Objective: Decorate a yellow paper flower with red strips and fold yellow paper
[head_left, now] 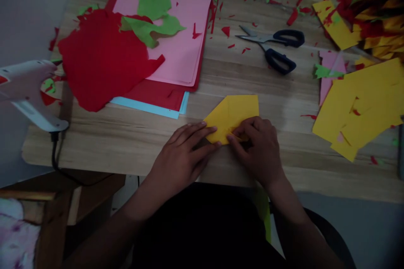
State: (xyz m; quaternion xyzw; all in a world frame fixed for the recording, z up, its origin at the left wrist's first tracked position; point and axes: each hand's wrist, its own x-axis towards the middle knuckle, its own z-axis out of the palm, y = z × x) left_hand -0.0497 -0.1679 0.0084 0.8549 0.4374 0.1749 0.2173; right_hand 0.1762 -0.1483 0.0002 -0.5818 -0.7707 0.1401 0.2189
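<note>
A folded piece of yellow paper lies near the table's front edge, its left top corner slanted inward. My left hand rests with outstretched fingers on the paper's left lower edge, pressing it flat. My right hand is closed in a pinch on the lower right part, where a small flap of paper lifts between thumb and fingers. Beyond the paper, blue-handled scissors lie with their blades apart.
A stack of pink paper holds cut red paper and green scraps. At left stands a white glue gun with its cord hanging down. Yellow sheets lie to the right, with shredded red and yellow scraps behind.
</note>
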